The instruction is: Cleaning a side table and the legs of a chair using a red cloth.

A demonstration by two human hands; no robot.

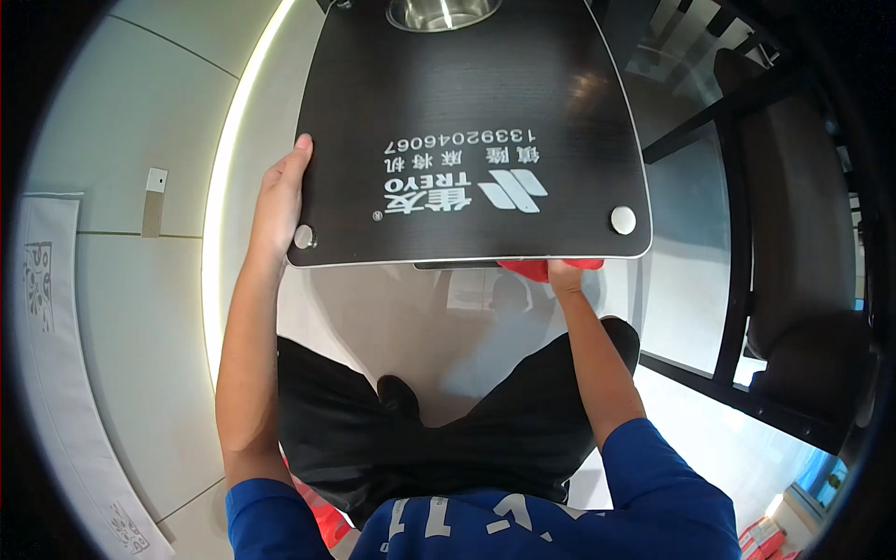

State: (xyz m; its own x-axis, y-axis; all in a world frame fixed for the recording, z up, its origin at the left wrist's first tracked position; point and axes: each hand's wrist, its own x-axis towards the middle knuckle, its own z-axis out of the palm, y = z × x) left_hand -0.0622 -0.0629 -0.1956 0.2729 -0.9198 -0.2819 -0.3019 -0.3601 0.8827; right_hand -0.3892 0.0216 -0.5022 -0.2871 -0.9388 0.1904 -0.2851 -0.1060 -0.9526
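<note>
A dark wood-grain table top [467,84] with a thin metal rim and white print fills the upper middle. My left hand [280,201] grips its near-left corner, fingers flat along the edge beside a round metal stud [304,236]. My right hand [563,275] is at the underside of the near edge, pressing a red cloth [532,270] against it; most of the hand and cloth are hidden by the top.
A steel bowl-shaped recess [443,11] sits at the table's far end and a second stud [623,219] at the near right. A dark chair [793,243] stands to the right. Glossy pale floor tiles lie below, with a light strip [224,187] on the left.
</note>
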